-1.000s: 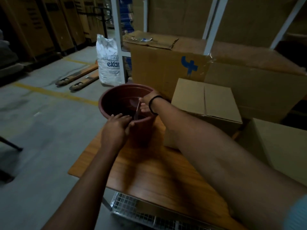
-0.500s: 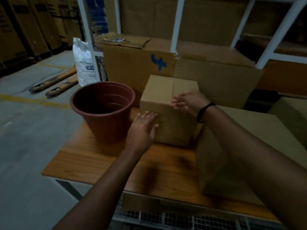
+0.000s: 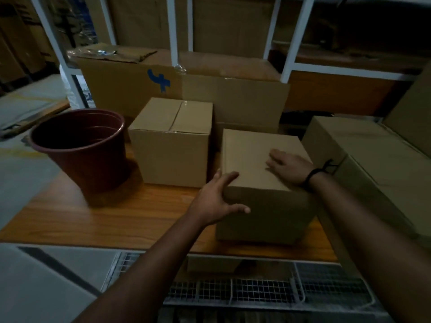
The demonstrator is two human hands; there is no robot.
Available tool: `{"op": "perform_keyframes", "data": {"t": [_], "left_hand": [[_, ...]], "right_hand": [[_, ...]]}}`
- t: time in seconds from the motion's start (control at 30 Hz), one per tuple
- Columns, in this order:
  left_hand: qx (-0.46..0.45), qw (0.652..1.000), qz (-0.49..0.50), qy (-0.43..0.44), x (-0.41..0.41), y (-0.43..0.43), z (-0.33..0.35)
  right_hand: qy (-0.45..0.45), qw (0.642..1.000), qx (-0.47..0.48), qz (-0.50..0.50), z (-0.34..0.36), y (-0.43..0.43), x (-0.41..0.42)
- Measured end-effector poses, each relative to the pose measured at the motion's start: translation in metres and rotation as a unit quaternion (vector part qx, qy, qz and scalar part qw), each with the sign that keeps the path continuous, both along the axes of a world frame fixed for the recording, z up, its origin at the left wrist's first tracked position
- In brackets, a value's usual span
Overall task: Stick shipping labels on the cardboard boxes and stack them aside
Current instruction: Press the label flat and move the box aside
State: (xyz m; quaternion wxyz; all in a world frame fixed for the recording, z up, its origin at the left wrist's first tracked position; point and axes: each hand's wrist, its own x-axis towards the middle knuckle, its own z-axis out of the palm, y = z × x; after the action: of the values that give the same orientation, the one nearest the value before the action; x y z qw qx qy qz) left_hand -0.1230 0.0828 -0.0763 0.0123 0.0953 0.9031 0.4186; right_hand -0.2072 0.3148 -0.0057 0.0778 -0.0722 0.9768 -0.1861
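A plain cardboard box [image 3: 249, 157] stands near the front edge of the wooden table [image 3: 112, 217]. My left hand [image 3: 217, 201] spans its front-left corner, thumb on the top edge and straight fingers across the front face. My right hand [image 3: 288, 165], with a black band at the wrist, lies flat on the box's top near the right side. A second, taped box [image 3: 170, 145] stands just behind and to the left, untouched. No shipping label shows on either box or in my hands.
A dark red plastic pot [image 3: 79, 148] stands at the table's left. A large flat box [image 3: 363, 157] crowds the right side, and a long box with a blue mark [image 3: 130, 85] lies behind under white shelf posts [image 3: 173, 31]. A wire basket [image 3: 256, 292] sits below the table edge.
Both hands left the red pot, touched the taped box, then shifted right onto the nearer box. The view swung to the right.
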Motion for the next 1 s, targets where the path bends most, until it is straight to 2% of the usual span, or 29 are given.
{"op": "perform_keyframes", "data": {"t": [0.07, 0.23, 0.3, 0.4, 0.47, 0.5, 0.6, 0.63, 0.77, 0.83, 0.93, 1.0], "left_hand": [[0.026, 0.998, 0.049, 0.038, 0.001, 0.007, -0.005], [0.020, 0.993, 0.083, 0.078, 0.007, 0.015, 0.000], [0.014, 0.993, 0.085, 0.082, 0.007, 0.016, 0.002], [0.022, 0.992, 0.089, 0.082, 0.007, 0.019, 0.003], [0.014, 0.992, 0.087, 0.085, 0.007, 0.019, 0.004], [0.011, 0.992, 0.086, 0.088, 0.007, 0.018, 0.003], [0.009, 0.993, 0.078, 0.090, 0.009, 0.013, 0.003], [0.006, 0.993, 0.074, 0.094, 0.009, 0.012, 0.002], [0.014, 0.993, 0.069, 0.091, 0.004, 0.016, 0.000], [0.019, 0.993, 0.074, 0.093, 0.003, 0.014, -0.003], [0.010, 0.992, 0.075, 0.104, 0.004, 0.010, -0.008], [0.008, 0.992, 0.063, 0.106, 0.004, 0.012, -0.010]], "right_hand": [[-0.002, 0.995, 0.076, 0.070, -0.007, -0.005, 0.009], [-0.046, 0.973, 0.074, 0.215, -0.010, -0.006, 0.021], [-0.042, 0.976, 0.072, 0.200, -0.005, 0.010, 0.010], [-0.018, 0.992, 0.095, 0.081, 0.003, 0.027, -0.009], [0.006, 0.983, 0.146, 0.111, 0.008, 0.008, 0.000], [0.015, 0.973, 0.161, 0.162, 0.006, -0.007, 0.008], [0.002, 0.965, 0.118, 0.234, -0.001, -0.032, 0.021], [-0.001, 0.969, 0.104, 0.225, 0.002, -0.028, 0.019], [-0.005, 0.990, 0.120, 0.079, 0.015, 0.000, -0.004], [0.009, 0.988, 0.123, 0.096, 0.010, -0.016, 0.002], [0.006, 0.978, 0.090, 0.189, -0.011, -0.032, 0.023], [0.009, 0.982, 0.094, 0.165, -0.009, -0.013, 0.020]]}}
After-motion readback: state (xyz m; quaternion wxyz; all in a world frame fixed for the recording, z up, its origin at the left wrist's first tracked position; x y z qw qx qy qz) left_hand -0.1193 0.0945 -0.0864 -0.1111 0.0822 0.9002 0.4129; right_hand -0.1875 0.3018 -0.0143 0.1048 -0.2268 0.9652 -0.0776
